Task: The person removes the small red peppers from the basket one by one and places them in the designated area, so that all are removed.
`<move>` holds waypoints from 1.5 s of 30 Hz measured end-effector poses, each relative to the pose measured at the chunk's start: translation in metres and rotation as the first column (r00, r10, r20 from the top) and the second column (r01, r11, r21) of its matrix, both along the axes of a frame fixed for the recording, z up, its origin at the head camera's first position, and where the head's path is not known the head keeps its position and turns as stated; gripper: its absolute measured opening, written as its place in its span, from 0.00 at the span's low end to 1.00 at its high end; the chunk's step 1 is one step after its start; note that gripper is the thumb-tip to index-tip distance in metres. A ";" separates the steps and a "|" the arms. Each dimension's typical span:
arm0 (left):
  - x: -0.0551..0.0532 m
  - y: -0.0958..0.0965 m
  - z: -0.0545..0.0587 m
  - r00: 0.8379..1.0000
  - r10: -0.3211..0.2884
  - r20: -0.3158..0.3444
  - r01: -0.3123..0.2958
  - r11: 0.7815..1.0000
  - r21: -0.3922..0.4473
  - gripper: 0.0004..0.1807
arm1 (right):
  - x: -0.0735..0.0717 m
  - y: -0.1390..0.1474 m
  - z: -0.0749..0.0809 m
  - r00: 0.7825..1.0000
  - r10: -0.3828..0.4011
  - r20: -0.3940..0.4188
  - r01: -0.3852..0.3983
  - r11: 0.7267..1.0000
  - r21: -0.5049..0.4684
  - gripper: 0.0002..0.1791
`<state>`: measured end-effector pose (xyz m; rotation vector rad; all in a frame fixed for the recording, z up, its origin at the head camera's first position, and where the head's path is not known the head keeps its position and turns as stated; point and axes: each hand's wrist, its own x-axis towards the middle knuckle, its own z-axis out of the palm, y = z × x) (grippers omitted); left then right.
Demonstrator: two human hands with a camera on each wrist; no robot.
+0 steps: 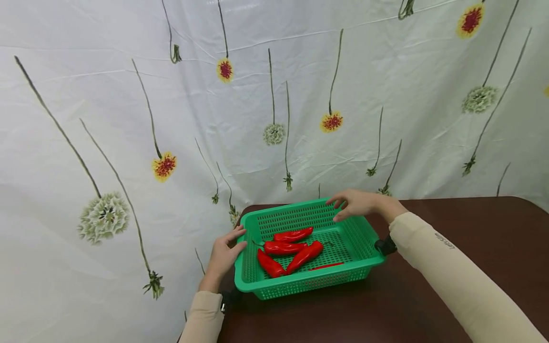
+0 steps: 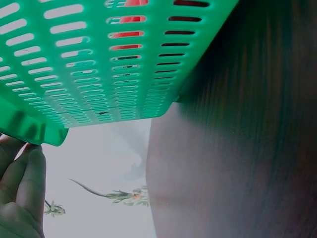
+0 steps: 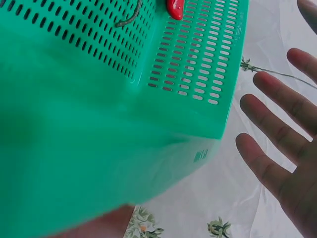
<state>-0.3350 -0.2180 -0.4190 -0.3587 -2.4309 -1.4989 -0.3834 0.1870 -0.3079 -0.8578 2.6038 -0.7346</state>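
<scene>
A green plastic basket point(image 1: 280, 288) with slotted walls sits on the dark table. Several red peppers point(image 1: 305, 257) lie inside it, mostly toward the left half, some with dark curled stems. One pepper point(image 1: 327, 266) is mostly hidden by the front wall. My left hand point(image 1: 224, 252) rests at the basket's left rim, its fingertips right at the edge. In the left wrist view, straight fingers point(image 2: 30, 173) meet that rim. Over the back right part of the basket, my right hand point(image 1: 358, 202) holds nothing, and its fingers point(image 3: 277, 126) are spread in the right wrist view.
The dark brown table point(image 1: 463, 233) extends to the right of the basket and in front of it. Behind it hangs a white cloth point(image 1: 240, 109) printed with flowers. Dark wrist straps with cameras point(image 1: 386, 245) sit close to the basket's sides.
</scene>
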 end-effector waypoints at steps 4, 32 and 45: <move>-0.001 0.002 0.000 1.000 0.012 0.010 -0.012 1.000 0.015 0.23 | -0.002 -0.004 0.000 1.000 0.005 0.009 -0.005 1.000 0.017 0.34; 0.004 0.002 0.001 0.999 0.040 0.027 -0.041 0.999 0.002 0.23 | -0.015 -0.039 -0.017 0.981 0.096 0.166 -0.111 0.990 0.081 0.33; 0.003 0.002 -0.001 0.999 0.047 0.019 -0.047 0.999 0.019 0.23 | -0.021 -0.045 -0.033 0.985 0.083 0.153 -0.100 0.989 0.110 0.30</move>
